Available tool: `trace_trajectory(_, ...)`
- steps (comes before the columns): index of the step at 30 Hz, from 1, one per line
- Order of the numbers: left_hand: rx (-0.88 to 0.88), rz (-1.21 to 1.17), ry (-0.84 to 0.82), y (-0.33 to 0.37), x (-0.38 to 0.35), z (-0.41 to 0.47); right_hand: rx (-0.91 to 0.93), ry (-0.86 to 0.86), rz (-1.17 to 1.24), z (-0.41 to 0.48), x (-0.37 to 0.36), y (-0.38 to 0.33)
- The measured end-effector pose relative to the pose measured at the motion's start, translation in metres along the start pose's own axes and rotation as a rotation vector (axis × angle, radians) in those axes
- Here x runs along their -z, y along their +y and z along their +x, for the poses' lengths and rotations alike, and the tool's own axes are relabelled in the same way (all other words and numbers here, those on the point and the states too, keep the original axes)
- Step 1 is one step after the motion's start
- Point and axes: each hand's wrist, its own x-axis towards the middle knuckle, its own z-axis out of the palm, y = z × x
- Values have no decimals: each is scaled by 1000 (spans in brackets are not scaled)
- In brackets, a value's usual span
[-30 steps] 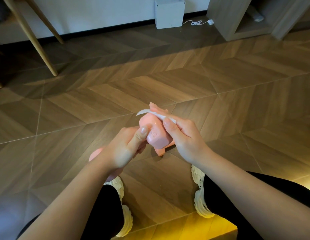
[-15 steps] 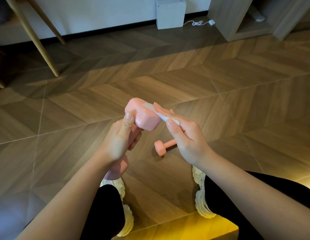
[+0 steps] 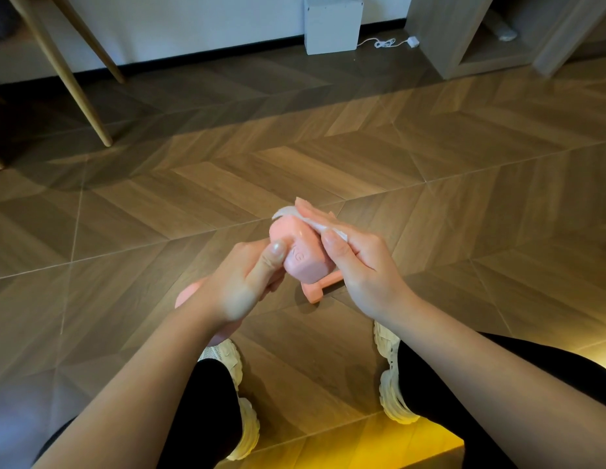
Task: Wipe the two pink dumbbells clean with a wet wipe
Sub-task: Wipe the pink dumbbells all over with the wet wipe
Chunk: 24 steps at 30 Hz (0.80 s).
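My left hand [image 3: 242,282] grips the handle of a pink dumbbell [image 3: 300,257], held above the floor with one end pointing up and away. Its other end shows as a pink bulge below my left wrist. My right hand [image 3: 359,262] presses a white wet wipe [image 3: 315,222] against the upper end, fingers and thumb curled around it. The second pink dumbbell [image 3: 314,293] lies on the wooden floor under my hands, mostly hidden; only one end and a bit of handle show.
My two white shoes [image 3: 391,377] stand on the floor below my hands. Wooden chair legs [image 3: 69,74] are at the far left. A white box [image 3: 332,23] with a cable sits by the wall, and a wooden shelf unit [image 3: 464,38] is at the far right.
The held dumbbell's upper end rose and swung left half a second ago, then came back down to the right. My right hand kept the wipe on it throughout.
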Motion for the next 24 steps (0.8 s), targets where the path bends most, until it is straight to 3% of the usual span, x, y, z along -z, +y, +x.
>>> trace_trajectory(4,149,-154,64,-3,-1,11,61,-8,-41,0,-2,1)
trace_trajectory(11,75,-179,151,8,9,1,129,35,-127,-2,2,4)
trace_trajectory(18,-72,-226,85,11,4,-7,-9,64,-64,0,3,7)
trace_trajectory(24,-107,14,-30,9,5,-8,-9,14,5,1,0,2)
